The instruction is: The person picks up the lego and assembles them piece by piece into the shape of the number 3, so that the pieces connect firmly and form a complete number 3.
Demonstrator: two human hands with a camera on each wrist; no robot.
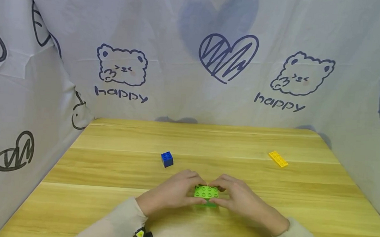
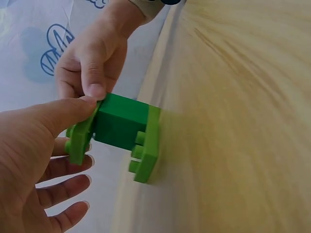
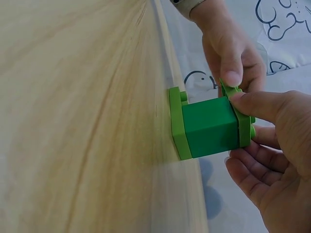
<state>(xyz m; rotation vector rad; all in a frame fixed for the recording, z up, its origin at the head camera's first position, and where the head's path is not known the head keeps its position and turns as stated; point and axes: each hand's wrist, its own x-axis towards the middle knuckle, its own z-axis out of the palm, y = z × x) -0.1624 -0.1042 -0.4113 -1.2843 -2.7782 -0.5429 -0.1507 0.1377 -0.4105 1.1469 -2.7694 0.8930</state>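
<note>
Both hands meet at a small stack near the front middle of the table. The upper light green plate (image 1: 206, 192) has studs facing up. Below it stands a dark green brick (image 2: 122, 120), on a lower light green plate (image 3: 179, 126) that lies on the table. My left hand (image 1: 179, 189) pinches the left end of the upper plate, thumb at the near side and fingers at the far side. Its right end is held the same way by my right hand (image 1: 241, 196). In the right wrist view the upper plate sits against the brick's top; whether it is fully pressed down I cannot tell.
A blue brick (image 1: 166, 159) stands on the wooden table (image 1: 117, 139) beyond my left hand. Farther right and back lies a yellow plate (image 1: 278, 159). A white printed cloth (image 1: 175, 85) hangs behind the table and along its sides.
</note>
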